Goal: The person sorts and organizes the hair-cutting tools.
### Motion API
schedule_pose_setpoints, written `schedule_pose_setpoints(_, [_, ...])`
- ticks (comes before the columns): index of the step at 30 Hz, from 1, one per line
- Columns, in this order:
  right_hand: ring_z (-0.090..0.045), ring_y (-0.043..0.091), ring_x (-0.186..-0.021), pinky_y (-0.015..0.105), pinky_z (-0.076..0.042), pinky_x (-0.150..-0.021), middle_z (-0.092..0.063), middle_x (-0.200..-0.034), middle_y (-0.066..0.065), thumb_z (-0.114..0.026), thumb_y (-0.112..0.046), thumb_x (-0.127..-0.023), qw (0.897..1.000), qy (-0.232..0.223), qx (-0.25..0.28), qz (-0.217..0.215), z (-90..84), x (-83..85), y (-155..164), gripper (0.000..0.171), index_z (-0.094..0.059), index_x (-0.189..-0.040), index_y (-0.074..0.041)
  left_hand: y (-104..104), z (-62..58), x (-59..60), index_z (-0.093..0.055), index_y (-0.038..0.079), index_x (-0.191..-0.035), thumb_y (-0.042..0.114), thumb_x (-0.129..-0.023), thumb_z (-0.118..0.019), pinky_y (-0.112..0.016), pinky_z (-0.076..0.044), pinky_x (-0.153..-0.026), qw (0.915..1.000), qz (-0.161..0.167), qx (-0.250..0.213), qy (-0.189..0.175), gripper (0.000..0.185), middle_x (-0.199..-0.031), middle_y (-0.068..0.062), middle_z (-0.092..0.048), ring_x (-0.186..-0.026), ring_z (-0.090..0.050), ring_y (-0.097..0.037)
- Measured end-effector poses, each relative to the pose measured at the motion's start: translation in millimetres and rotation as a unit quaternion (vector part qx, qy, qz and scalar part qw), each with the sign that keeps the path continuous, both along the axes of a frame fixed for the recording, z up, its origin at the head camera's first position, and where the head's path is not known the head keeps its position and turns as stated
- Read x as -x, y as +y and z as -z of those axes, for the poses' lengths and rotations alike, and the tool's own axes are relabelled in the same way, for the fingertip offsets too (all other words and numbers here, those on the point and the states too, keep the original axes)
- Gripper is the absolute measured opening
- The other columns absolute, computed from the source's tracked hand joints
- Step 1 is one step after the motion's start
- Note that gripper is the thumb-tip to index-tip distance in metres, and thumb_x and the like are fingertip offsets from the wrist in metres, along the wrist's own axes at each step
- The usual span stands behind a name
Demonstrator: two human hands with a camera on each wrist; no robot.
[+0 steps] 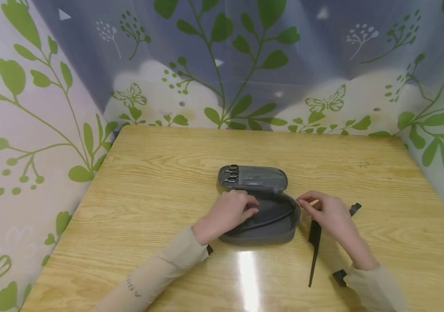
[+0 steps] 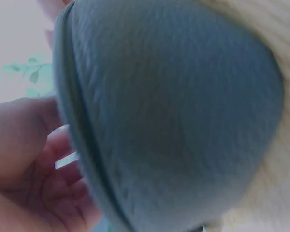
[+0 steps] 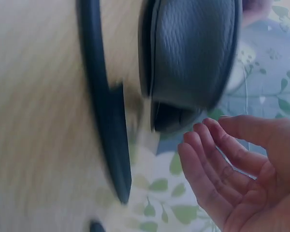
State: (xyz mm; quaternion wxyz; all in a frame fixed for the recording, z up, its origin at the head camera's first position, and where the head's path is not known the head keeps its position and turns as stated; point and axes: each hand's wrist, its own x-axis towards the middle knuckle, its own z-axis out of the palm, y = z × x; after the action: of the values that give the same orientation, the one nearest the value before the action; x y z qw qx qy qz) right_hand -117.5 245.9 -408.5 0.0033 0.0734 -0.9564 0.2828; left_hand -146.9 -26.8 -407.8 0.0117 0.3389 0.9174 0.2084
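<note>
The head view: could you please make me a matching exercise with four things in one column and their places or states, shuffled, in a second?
Column one
1. Grey case
2. Scissor handles
3. Black thin-tailed tool
4. Left hand

Column two
A. At the left end of the lid
B. Over the lower half of the case
C. Standing open on the table
D. To the right of the case, tail toward the picture's bottom edge

Right pairs: 1-C, 2-A, 3-D, 4-B.
</note>
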Motion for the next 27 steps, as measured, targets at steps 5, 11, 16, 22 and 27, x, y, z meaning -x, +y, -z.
schedule_pose_setpoints(5, [-0.072,0.036,-0.088,0.041,-0.055,-0.061,-0.075,-0.105,0.015,-0.064,-0.022,-0.102,0.999,0.037,-0.011,0.009,-4.1,-0.7,26.4,0.021,-0.075,-0.112,-0.008,-13.3,-5.9,6.3,-0.079,0.014,-0.099,0.019,-0.097,-0.071,-0.022,-0.051,-0.064,0.9949,-0.06,-0.08,0.014,0.01,-0.089,0.002,-0.075,-0.072,-0.064,-0.007])
schedule_pose_setpoints(11, [-0.071,0.043,-0.088,0.035,-0.053,-0.055,-0.074,-0.106,0.02,-0.066,-0.014,-0.099,0.996,0.077,-0.038,0.031,-0.9,-3.2,71.9,0.016,-0.074,-0.111,-0.006,-35.3,-3.3,11.9,-0.076,0.012,-0.095,0.015,-0.094,-0.074,-0.027,-0.053,-0.064,0.9802,-0.155,-0.117,0.037,0.003,-0.086,0.0,-0.07,-0.073,-0.064,-0.011])
schedule_pose_setpoints(16, [-0.067,0.048,-0.094,0.054,-0.057,-0.07,-0.07,-0.111,0.025,-0.073,0.002,-0.089,0.993,0.099,-0.06,-0.006,6.2,-8.5,113.2,0.023,-0.073,-0.111,-0.005,-47.4,2.3,12.7,-0.073,0.01,-0.092,0.012,-0.092,-0.076,-0.035,-0.056,-0.073,0.9727,-0.197,-0.122,0.018,0.004,-0.09,-0.004,-0.071,-0.08,-0.07,-0.018])
schedule_pose_setpoints(22, [-0.064,0.053,-0.098,0.062,-0.054,-0.073,-0.069,-0.116,0.027,-0.078,0.013,-0.075,0.987,0.091,-0.11,-0.071,13.9,-13.1,140.4,0.042,-0.073,-0.112,-0.005,-54.3,11.1,13.2,-0.073,0.007,-0.092,0.01,-0.092,-0.076,-0.034,-0.057,-0.071,0.9732,-0.191,-0.128,-0.007,0.004,-0.088,-0.006,-0.073,-0.077,-0.071,-0.018])
schedule_pose_setpoints(27, [-0.065,0.054,-0.095,0.057,-0.055,-0.066,-0.067,-0.12,0.026,-0.079,0.013,-0.073,0.985,0.092,-0.125,-0.081,20.6,-12.8,147.7,0.045,-0.072,-0.113,-0.006,-54.5,16.1,13.5,-0.075,0.007,-0.094,0.013,-0.093,-0.074,-0.03,-0.058,-0.067,0.9766,-0.168,-0.131,-0.029,0.006,-0.088,-0.006,-0.076,-0.076,-0.072,-0.018])
